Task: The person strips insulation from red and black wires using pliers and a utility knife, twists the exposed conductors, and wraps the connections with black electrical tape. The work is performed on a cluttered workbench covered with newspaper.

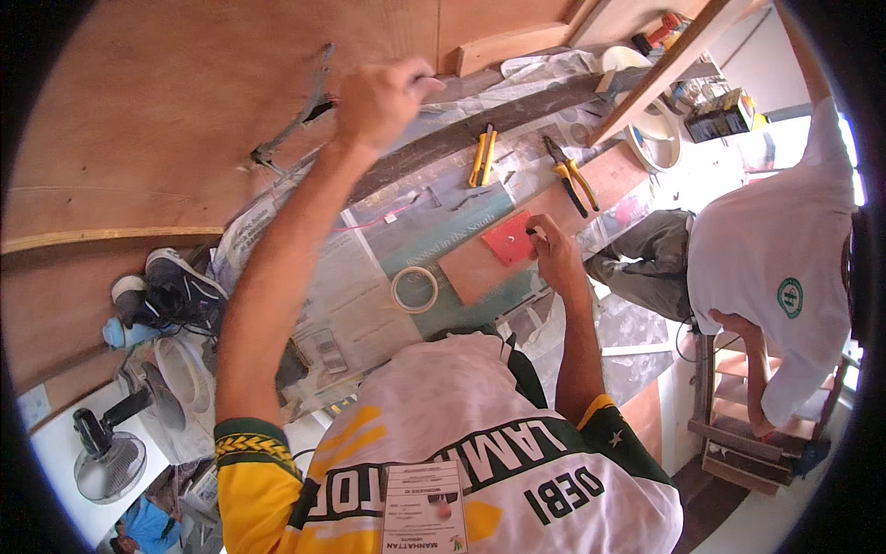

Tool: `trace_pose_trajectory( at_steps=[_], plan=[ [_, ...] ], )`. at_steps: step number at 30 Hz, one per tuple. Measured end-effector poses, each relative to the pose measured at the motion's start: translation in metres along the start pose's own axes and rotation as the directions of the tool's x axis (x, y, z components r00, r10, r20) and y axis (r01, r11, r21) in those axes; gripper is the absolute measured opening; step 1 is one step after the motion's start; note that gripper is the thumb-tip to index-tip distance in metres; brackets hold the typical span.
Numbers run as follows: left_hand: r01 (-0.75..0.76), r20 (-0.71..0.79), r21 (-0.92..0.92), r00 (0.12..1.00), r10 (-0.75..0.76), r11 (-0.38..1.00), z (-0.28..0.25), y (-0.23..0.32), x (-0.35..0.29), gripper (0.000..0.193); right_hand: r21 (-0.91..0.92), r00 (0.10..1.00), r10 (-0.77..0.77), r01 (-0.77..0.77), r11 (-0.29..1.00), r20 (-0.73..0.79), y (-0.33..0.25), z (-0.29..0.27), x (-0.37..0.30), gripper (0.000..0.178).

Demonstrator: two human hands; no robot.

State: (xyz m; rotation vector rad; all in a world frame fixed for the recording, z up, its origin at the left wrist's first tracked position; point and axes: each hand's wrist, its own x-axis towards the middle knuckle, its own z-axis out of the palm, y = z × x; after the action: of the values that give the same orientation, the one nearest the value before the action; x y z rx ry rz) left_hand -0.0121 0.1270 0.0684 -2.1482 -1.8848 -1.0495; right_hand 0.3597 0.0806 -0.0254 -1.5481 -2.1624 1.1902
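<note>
My left hand is raised toward the plywood wall with its fingers curled closed. Something small and dark shows at its fingertips, too small to name. My right hand is low over a wooden board, its fingers pinched together at the edge of a flat red square piece. What the pinch holds, if anything, I cannot make out. A roll of tape lies on its side face left of the board. Farther off are a yellow utility knife and yellow-and-black pliers, the pliers partly over the board.
Printed paper covers the work surface. A dark beam runs along its far side. A slanted wooden post stands before a white bucket. On the right is a co-worker in a white shirt. Shoes and a fan are left.
</note>
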Motion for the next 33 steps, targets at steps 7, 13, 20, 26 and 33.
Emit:
trace_pose_trajectory(
  at_steps=[7, 13, 20, 26, 33],
  plan=[
    [-0.301, 0.056, 0.405, 0.951, 0.305, 0.864, 0.062, 0.028, -0.036, 0.006, -0.243, 0.967, -0.114, 0.056, 0.968, -0.230, 0.066, 0.049, 0.002, 0.031],
    [-0.120, -0.010, 0.244, 0.992, 0.126, 0.962, 0.082, 0.036, -0.093, 0.014, -0.209, 0.969, -0.141, 0.097, 0.973, -0.204, 0.045, 0.023, 0.016, 0.046],
    [0.016, 0.134, -0.065, 0.991, -0.007, 0.998, 0.056, 0.086, -0.233, 0.022, -0.164, 0.993, 0.027, -0.046, 0.985, -0.112, 0.054, 0.018, 0.034, 0.056],
    [0.594, 0.050, -0.158, 0.803, -0.594, 0.789, 0.017, 0.103, -0.310, 0.013, -0.327, 0.983, -0.127, 0.076, 0.942, -0.136, 0.057, 0.021, 0.042, 0.046],
    [0.732, -0.036, -0.305, 0.630, -0.775, 0.609, -0.002, 0.082, -0.295, 0.008, -0.542, 0.963, -0.174, 0.036, 0.839, -0.206, 0.036, 0.018, 0.047, 0.045]
  ],
)
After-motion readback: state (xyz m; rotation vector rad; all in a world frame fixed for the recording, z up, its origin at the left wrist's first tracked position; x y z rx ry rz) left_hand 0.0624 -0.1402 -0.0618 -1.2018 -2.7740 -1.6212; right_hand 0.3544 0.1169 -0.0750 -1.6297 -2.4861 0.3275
